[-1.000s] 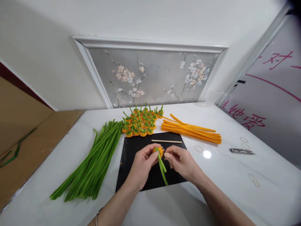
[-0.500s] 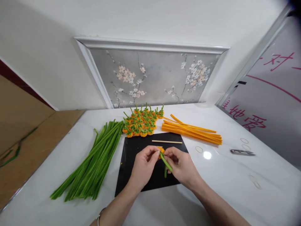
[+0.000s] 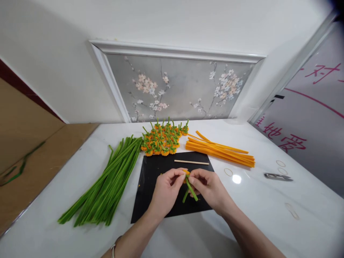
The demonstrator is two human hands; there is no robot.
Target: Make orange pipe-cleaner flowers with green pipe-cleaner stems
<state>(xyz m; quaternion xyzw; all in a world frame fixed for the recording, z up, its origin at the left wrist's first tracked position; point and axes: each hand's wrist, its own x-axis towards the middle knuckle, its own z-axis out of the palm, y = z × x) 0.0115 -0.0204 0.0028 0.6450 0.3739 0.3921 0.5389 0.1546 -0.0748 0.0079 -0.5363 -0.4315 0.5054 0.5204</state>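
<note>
My left hand [image 3: 168, 188] pinches a small orange pipe-cleaner pumpkin [image 3: 186, 172] between thumb and fingertips. From it a green pipe cleaner [image 3: 191, 188] hangs down in two short ends. Close by on the right, my right hand [image 3: 208, 186] is closed, its thumb and finger pinching the green strand where it meets the orange piece. The fingertips hide much of the orange part. Both hands are above a black mat [image 3: 150, 186], and a thin wooden stick [image 3: 191, 162] lies on it just beyond them.
Several finished orange pieces with green stems [image 3: 162, 138] stand behind the mat. Green pipe cleaners [image 3: 107, 186] lie in a bundle on the left, orange pipe cleaners [image 3: 220, 150] at the back right. Thread snips [image 3: 278, 176] and rubber bands [image 3: 228, 172] rest on the white table [image 3: 258, 208].
The green ends have swung: one now points down and left, the other hangs more steeply. Both hands stay together at the orange piece. The whole view has shifted slightly.
</note>
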